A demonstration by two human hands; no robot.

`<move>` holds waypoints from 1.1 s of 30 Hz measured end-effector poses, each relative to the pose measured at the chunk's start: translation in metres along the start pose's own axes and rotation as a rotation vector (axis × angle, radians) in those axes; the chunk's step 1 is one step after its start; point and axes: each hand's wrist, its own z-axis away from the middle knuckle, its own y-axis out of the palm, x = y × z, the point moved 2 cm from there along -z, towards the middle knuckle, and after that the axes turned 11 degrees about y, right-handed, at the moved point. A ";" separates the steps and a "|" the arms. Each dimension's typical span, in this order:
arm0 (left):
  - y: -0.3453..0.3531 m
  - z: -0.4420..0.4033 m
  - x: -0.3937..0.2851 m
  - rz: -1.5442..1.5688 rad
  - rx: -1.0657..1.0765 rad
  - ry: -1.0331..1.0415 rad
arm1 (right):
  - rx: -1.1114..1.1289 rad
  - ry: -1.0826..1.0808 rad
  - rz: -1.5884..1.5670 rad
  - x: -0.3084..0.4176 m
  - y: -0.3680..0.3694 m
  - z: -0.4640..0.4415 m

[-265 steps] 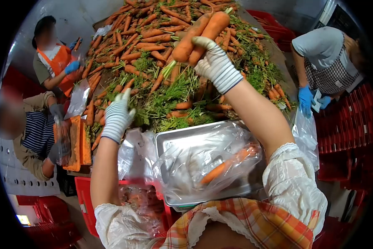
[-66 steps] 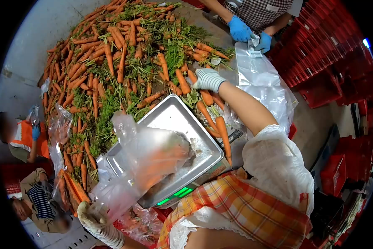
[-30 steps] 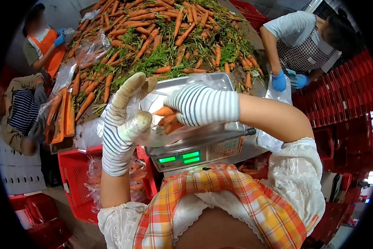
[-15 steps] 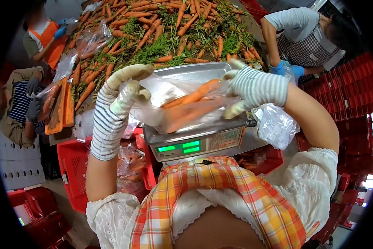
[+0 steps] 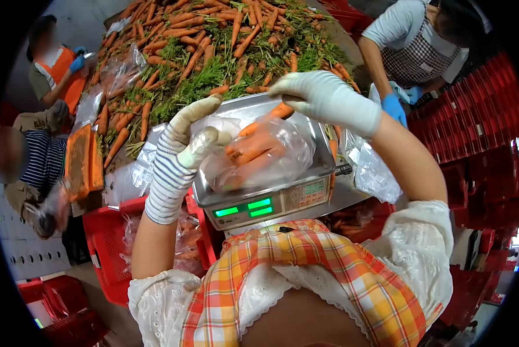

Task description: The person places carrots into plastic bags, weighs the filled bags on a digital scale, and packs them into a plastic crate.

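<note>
Bagged carrots [image 5: 259, 155] lie between the left hand [image 5: 181, 144] and right hand [image 5: 332, 104], both part-curled, their grip unclear.

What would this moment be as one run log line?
left hand: at bag, grip unclear | right hand: over scale, grip unclear | bag: on scale, carrots inside | display: lit green

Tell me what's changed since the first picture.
The right hand no longer holds two carrots aloft; it has come back over the tray. The left hand has moved from the heap to the bag, where several carrots now show instead of one. As before, the bag lies on the tray.
</note>
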 end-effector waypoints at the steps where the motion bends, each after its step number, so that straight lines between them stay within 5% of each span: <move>1: -0.001 0.000 -0.002 0.007 -0.007 -0.002 | -0.043 -0.031 0.193 -0.005 0.011 -0.017; 3: -0.004 0.002 -0.006 0.008 0.000 0.002 | 0.034 -0.191 0.365 -0.020 0.053 -0.046; 5: -0.011 0.007 -0.010 0.078 -0.070 -0.016 | 0.154 0.128 0.409 -0.060 0.106 -0.070; 7: -0.015 0.013 -0.017 0.047 -0.095 -0.010 | 0.283 0.119 0.486 -0.048 0.074 -0.067; 8: -0.019 0.015 -0.021 0.053 -0.150 -0.022 | 0.159 0.224 0.440 -0.050 0.055 -0.072; 9: -0.023 0.017 -0.024 0.060 -0.204 -0.046 | -0.170 0.118 0.141 -0.058 0.035 -0.065; 11: -0.025 0.015 -0.024 0.068 -0.248 -0.071 | -0.353 0.199 -0.842 -0.036 -0.007 -0.063; 12: -0.024 0.013 -0.023 0.103 -0.230 -0.062 | -0.394 -0.017 -1.128 -0.003 -0.031 -0.044; 15: -0.015 0.008 -0.018 0.194 -0.184 -0.029 | 0.010 -0.346 -1.260 0.071 -0.025 -0.009; 17: -0.018 0.007 -0.017 0.224 -0.186 0.005 | 0.379 -0.245 -0.780 0.079 0.018 -0.006; 20: -0.022 0.009 -0.024 0.218 -0.139 -0.005 | 0.487 0.057 -0.625 0.040 0.086 -0.023; 23: -0.031 0.010 -0.026 0.102 -0.152 0.041 | -0.077 -0.398 0.414 0.020 0.045 -0.004; 25: -0.040 0.006 -0.033 0.045 -0.173 -0.001 | 0.326 -0.104 0.672 0.021 -0.005 0.010; 28: -0.051 0.003 -0.036 -0.020 -0.158 0.006 | 0.309 -0.107 0.824 0.003 -0.048 0.030; 31: -0.045 -0.004 -0.043 -0.073 -0.173 -0.027 | -0.385 -0.482 0.964 0.003 -0.064 0.035; 33: -0.033 -0.014 -0.048 -0.363 -0.054 0.116 | -0.723 -0.525 0.578 0.013 -0.080 0.038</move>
